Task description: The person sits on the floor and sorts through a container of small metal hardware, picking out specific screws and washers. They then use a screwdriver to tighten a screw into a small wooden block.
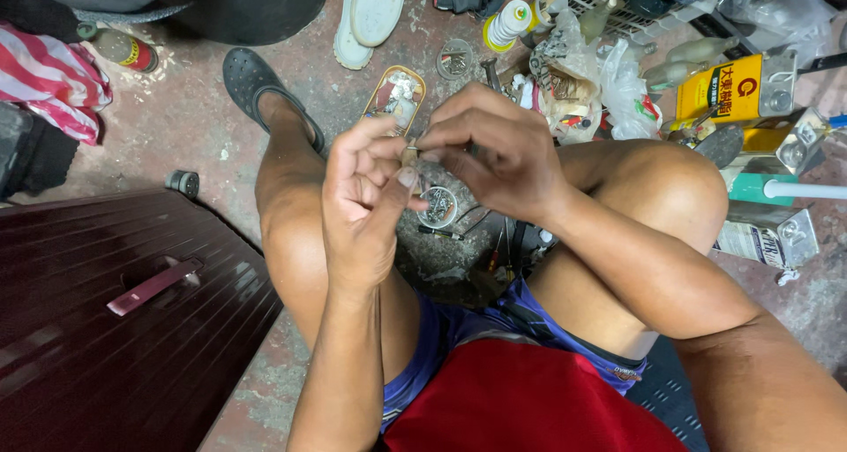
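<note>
**Two hands pinch a small metal part above the knees**

A small metal part (411,152) sits between both hands, held over the knees. The left hand (362,201) grips it with thumb and fingertips closed, and the right hand (494,148) pinches it from the other side — fingers curled tight. Below, on the concrete floor (229,148), stand a round tin of screws (438,205) and an oval tin (395,95) — beside a dark red panel (106,328).

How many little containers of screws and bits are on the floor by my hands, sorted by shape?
Oval tin of small metal parts: 1
Round lid-like dishes: 2, one beyond the hands, one beneath them
Total: 3
</note>
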